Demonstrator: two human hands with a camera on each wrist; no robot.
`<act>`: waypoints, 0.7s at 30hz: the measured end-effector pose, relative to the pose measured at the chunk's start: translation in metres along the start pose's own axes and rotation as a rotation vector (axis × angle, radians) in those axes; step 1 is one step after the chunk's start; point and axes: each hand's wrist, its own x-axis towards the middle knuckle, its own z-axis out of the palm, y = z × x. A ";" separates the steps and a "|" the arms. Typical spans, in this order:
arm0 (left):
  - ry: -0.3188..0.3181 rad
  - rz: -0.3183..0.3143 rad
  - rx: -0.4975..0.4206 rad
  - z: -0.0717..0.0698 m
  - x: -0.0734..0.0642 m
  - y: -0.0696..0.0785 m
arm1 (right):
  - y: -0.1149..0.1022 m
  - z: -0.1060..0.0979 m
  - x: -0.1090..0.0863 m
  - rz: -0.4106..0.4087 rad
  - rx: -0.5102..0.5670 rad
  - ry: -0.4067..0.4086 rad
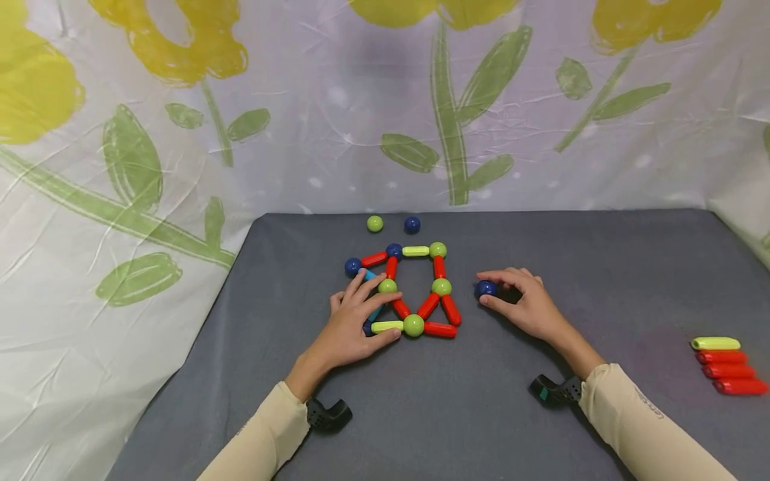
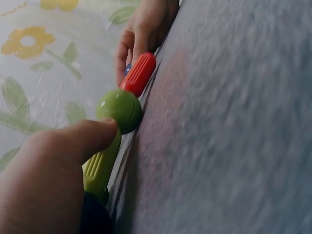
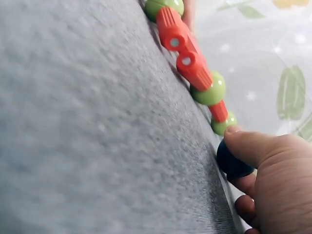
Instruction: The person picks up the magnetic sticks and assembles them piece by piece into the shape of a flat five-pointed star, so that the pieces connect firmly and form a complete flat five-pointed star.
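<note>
A flat frame of magnetic rods and balls lies on the dark grey table. My left hand [image 1: 351, 331] rests spread over its left side. Its thumb lies along a yellow-green rod [image 2: 100, 165], the tip touching a green ball [image 2: 119, 111]. Under the fingers, a light blue rod and a dark blue ball are partly hidden. To the right of the frame, my right hand [image 1: 526, 307] pinches a loose dark blue ball [image 1: 486, 289] between thumb and fingers, low over the cloth. Two red rods [image 1: 441, 331] [image 1: 451, 310] at the lower right corner meet at their free ends.
Behind the frame sit a loose green ball [image 1: 375, 223] and a loose blue ball [image 1: 412, 224]. Far right, a yellow-green rod [image 1: 716, 343] lies alongside three red rods [image 1: 729, 371]. A flowered curtain [image 1: 337, 133] hangs behind the table.
</note>
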 end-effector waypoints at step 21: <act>0.165 0.168 0.352 0.022 0.016 0.048 | -0.018 -0.001 -0.026 -0.033 0.104 -0.153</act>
